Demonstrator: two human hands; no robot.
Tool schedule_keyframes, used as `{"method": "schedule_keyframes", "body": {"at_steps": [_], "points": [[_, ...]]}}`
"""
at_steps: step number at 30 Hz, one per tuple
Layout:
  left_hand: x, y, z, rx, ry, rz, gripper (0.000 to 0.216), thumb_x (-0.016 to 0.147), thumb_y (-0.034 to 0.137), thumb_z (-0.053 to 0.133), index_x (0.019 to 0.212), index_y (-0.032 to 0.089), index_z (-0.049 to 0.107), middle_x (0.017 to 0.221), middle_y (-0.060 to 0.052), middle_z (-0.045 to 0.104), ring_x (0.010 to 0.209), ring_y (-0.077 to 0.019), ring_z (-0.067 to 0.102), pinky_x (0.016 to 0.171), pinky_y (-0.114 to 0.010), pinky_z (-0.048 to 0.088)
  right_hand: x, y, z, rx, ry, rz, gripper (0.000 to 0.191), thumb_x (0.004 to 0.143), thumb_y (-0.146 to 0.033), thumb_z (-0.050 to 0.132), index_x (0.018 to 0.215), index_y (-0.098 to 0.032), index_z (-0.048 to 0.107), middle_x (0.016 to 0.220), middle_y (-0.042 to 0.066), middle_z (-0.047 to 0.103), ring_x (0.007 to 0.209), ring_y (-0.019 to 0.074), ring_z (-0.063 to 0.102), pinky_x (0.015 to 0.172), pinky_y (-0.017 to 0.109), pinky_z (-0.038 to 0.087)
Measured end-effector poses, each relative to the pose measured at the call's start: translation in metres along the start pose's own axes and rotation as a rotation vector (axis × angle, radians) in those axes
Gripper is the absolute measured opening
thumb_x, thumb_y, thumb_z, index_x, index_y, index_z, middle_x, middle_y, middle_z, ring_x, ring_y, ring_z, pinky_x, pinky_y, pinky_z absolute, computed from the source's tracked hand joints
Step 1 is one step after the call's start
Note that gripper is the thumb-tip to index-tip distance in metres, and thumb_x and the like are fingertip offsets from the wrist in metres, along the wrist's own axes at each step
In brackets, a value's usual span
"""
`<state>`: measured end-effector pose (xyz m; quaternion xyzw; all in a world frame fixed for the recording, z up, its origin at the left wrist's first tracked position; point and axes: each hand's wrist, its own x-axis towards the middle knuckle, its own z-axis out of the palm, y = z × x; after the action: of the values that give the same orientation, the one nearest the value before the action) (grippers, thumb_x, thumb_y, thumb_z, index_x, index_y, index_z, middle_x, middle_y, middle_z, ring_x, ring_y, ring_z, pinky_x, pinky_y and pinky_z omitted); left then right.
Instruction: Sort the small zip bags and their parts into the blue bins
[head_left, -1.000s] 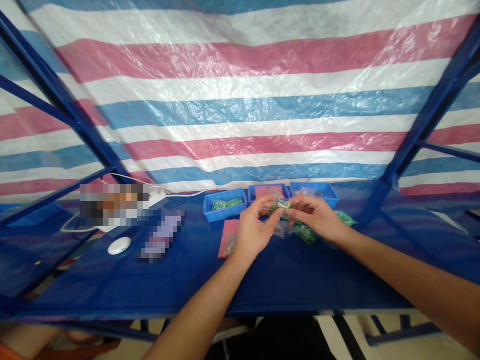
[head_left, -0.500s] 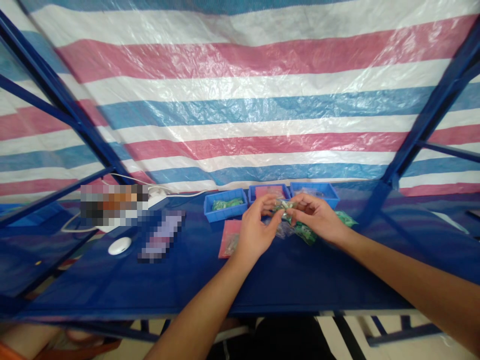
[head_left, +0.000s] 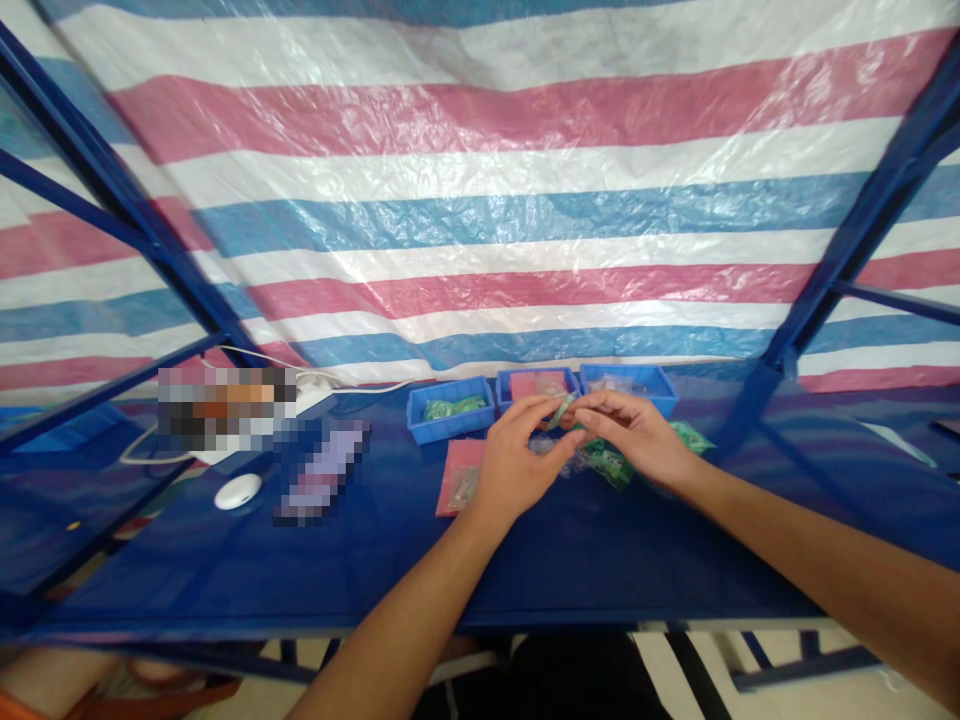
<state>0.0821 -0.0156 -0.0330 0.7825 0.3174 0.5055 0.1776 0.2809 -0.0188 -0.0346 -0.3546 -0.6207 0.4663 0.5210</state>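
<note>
Between the fingertips of both hands is a small green-and-clear plastic packet (head_left: 560, 412), tilted and partly covered by the fingers. My left hand (head_left: 519, 455) pinches it from the left. From the other side, the thumb and fingers of my right hand (head_left: 636, 432) are closed at its edge. Under the hands, green packets (head_left: 611, 466) and a clear plastic bag (head_left: 574, 462) lie on the blue table (head_left: 360, 580). A pink sheet or bag (head_left: 451, 470) with a clear packet of small parts on it sits left of my left wrist.
Three blue bins stand behind the hands: a left bin (head_left: 450, 430) with green packets, a middle bin (head_left: 506, 390) with pink ones, a right bin (head_left: 664, 400) with clear ones. A white round case (head_left: 238, 491) and a blurred-out object (head_left: 322, 475) lie to the left.
The packet has turned more upright and narrower between my fingers. My left fingers have shifted over it slightly, and the right hand has moved little. The bins have not moved.
</note>
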Motion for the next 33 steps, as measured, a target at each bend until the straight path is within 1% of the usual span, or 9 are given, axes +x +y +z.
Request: {"method": "schedule_keyframes", "body": {"at_steps": [4,7,10,12,15,19,25,29,33], "points": [[0.000,-0.005,0.000,-0.092,0.002,-0.098,0.022,0.096,0.031,0.068,0.117,0.022,0.072,0.117,-0.009,0.074,0.104,-0.0219,0.073,0.091,-0.035,0.063,-0.001,-0.002,-0.001,-0.059,0.005,-0.024,0.036,0.092,-0.058,0.069,0.096,-0.023,0.077,0.103,0.007,0.077,0.082,0.0219,0.073,0.078,0.038,0.063],[0.001,-0.011,0.003,-0.191,0.050,-0.199,0.023,0.097,0.029,0.066,0.119,0.021,0.065,0.112,-0.008,0.076,0.098,-0.0204,0.075,0.085,-0.032,0.063,0.001,0.003,-0.003,-0.117,0.117,-0.046,0.034,0.088,-0.056,0.075,0.097,-0.022,0.075,0.093,0.005,0.075,0.071,0.0178,0.068,0.070,0.034,0.060],[0.001,-0.013,0.005,-0.266,0.054,-0.230,0.029,0.096,0.028,0.069,0.123,0.021,0.060,0.110,-0.008,0.077,0.097,-0.0197,0.076,0.084,-0.031,0.063,0.004,0.010,-0.004,-0.070,0.152,-0.077,0.040,0.082,-0.050,0.083,0.110,-0.025,0.071,0.101,0.005,0.073,0.085,0.0200,0.069,0.073,0.032,0.060],[0.000,-0.012,0.006,-0.292,0.013,-0.228,0.030,0.096,0.027,0.069,0.123,0.021,0.059,0.109,-0.007,0.077,0.097,-0.0192,0.076,0.085,-0.030,0.062,0.004,0.013,-0.003,-0.021,0.072,-0.061,0.044,0.081,-0.047,0.085,0.117,-0.026,0.069,0.106,0.006,0.074,0.093,0.0219,0.069,0.075,0.033,0.060],[-0.001,-0.009,0.006,-0.279,-0.035,-0.228,0.030,0.096,0.026,0.068,0.124,0.021,0.058,0.109,-0.007,0.077,0.095,-0.0185,0.075,0.083,-0.029,0.061,0.002,0.015,-0.002,-0.022,-0.022,-0.021,0.036,0.082,-0.046,0.083,0.109,-0.024,0.071,0.100,0.005,0.076,0.080,0.0198,0.069,0.073,0.034,0.059],[0.000,-0.005,0.003,-0.158,-0.002,-0.159,0.026,0.096,0.025,0.067,0.121,0.021,0.061,0.115,-0.008,0.072,0.103,-0.0195,0.072,0.085,-0.029,0.061,0.004,0.017,-0.003,-0.046,0.052,-0.009,0.036,0.080,-0.049,0.084,0.100,-0.022,0.071,0.091,0.003,0.076,0.066,0.0171,0.067,0.068,0.035,0.058],[0.001,0.002,-0.002,-0.063,0.018,-0.043,0.021,0.098,0.027,0.063,0.118,0.021,0.068,0.122,-0.011,0.065,0.104,-0.0199,0.068,0.084,-0.030,0.061,0.008,0.018,-0.006,-0.033,0.156,-0.050,0.037,0.080,-0.049,0.084,0.100,-0.024,0.067,0.078,-0.001,0.071,0.062,0.0163,0.066,0.064,0.032,0.058],[0.000,0.001,-0.001,-0.085,-0.042,-0.043,0.031,0.095,0.028,0.069,0.125,0.023,0.068,0.127,-0.011,0.065,0.106,-0.0210,0.069,0.088,-0.033,0.063,0.005,0.012,-0.004,-0.009,0.070,-0.028,0.037,0.079,-0.048,0.086,0.102,-0.024,0.069,0.091,0.002,0.075,0.075,0.0191,0.071,0.073,0.035,0.061],[-0.001,-0.003,0.000,-0.122,-0.028,-0.082,0.029,0.094,0.031,0.070,0.122,0.022,0.070,0.124,-0.011,0.067,0.099,-0.0206,0.072,0.089,-0.035,0.064,0.002,0.005,-0.006,-0.059,0.012,0.012,0.037,0.086,-0.053,0.078,0.109,-0.024,0.075,0.101,0.004,0.077,0.083,0.0217,0.075,0.083,0.038,0.061]]}}
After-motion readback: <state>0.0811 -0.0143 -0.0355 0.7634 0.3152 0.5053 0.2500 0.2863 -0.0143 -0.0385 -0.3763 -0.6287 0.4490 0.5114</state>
